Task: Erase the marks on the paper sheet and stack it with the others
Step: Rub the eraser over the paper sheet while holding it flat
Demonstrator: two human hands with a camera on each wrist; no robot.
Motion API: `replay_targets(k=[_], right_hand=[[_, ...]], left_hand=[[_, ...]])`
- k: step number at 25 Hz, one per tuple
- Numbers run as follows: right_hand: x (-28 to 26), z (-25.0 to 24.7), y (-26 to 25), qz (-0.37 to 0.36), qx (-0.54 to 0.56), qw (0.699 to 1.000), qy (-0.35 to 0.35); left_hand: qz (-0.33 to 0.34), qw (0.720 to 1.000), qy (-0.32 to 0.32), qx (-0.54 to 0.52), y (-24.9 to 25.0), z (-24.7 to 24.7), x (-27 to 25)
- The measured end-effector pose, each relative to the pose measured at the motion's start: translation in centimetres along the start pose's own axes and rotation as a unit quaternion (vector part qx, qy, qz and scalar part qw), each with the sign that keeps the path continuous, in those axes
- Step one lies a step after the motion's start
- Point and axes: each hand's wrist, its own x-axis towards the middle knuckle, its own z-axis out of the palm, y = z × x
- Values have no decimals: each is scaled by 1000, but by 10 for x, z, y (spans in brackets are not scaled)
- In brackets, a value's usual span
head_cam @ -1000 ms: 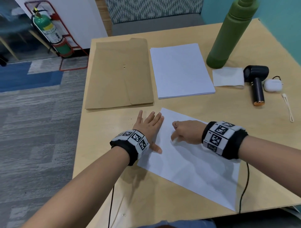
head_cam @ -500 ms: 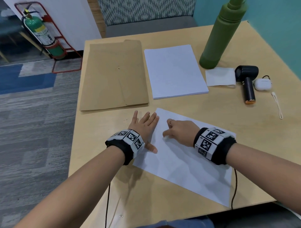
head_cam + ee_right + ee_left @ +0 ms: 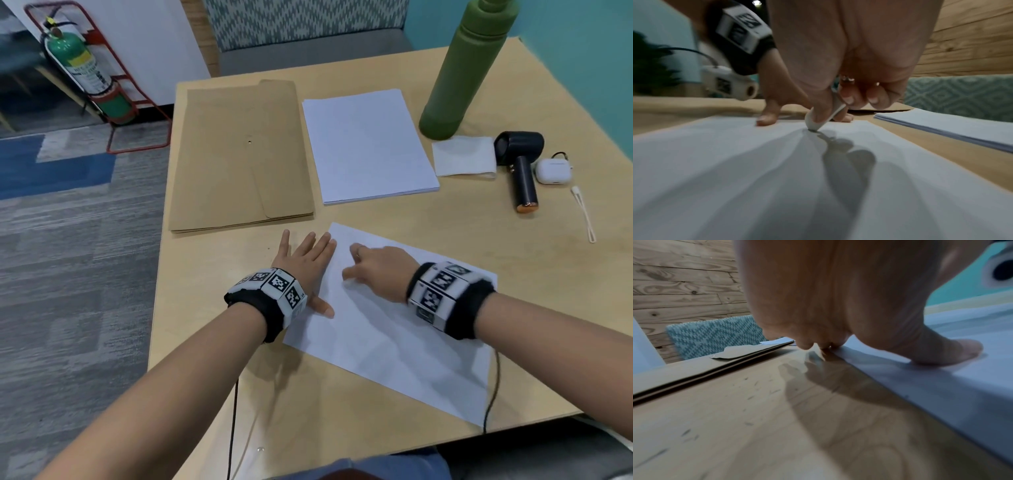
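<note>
A single white paper sheet [image 3: 394,335] lies tilted on the wooden table [image 3: 445,226] near its front edge. My left hand [image 3: 301,260] lies flat with spread fingers across the sheet's left edge, its thumb [image 3: 953,352] pressing the paper [image 3: 941,386]. My right hand [image 3: 373,267] pinches a white eraser [image 3: 824,116] whose tip touches the sheet [image 3: 777,170] near its far left corner. A stack of white sheets [image 3: 366,144] lies further back, also seen in the right wrist view as the stack [image 3: 945,126].
A brown envelope [image 3: 239,154] lies left of the stack. At the right stand a green bottle [image 3: 462,68], a folded tissue [image 3: 462,156], a black handheld fan [image 3: 520,161], a white earbud case [image 3: 553,171] and a thin strap [image 3: 584,216]. A cable [image 3: 491,394] trails off the front edge.
The right hand with the eraser has shifted slightly on the sheet's far left part. The left hand has stayed flat on the sheet's edge. The head view has drifted.
</note>
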Motion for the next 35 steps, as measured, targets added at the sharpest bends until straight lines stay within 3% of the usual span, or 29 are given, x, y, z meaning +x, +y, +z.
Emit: replay_targets(k=[2, 4, 7, 10, 14, 16, 19, 23, 25, 27, 29, 32, 35], right_hand=[[-21, 9, 8, -1, -13, 999, -41], [-33, 14, 13, 44, 75, 995, -41], [-35, 25, 13, 132, 254, 957, 39], [-32, 37, 9, 186, 308, 929, 86], [-26, 38, 0, 230, 345, 895, 163], [-29, 46, -13, 187, 326, 911, 168], [-37, 50, -26, 96, 288, 949, 87], [-21, 36, -6, 183, 307, 923, 145], [-25, 42, -19, 154, 301, 930, 144], [-35, 53, -33, 91, 289, 948, 97], [-30, 49, -20, 115, 290, 945, 95], [-18, 39, -7, 181, 299, 925, 148], [-35, 53, -31, 118, 296, 938, 138]], left_hand=[[-1, 1000, 0, -1, 1, 1, -1], [-1, 1000, 1, -7, 1, 0, -2], [36, 998, 7, -51, 4, 1, -3], [108, 990, 11, -92, 19, 3, -7], [111, 987, 11, -116, 32, 10, -4], [108, 988, 13, -113, 32, 12, -2], [108, 988, 15, -106, 32, 12, -2], [111, 988, 18, -107, 31, 13, -3], [111, 988, 15, -107, 30, 14, -2], [110, 988, 14, -106, 31, 15, -2], [111, 988, 15, -106, 32, 14, -3], [112, 987, 14, -114, 30, 16, -2], [113, 987, 12, -115, 30, 17, -1]])
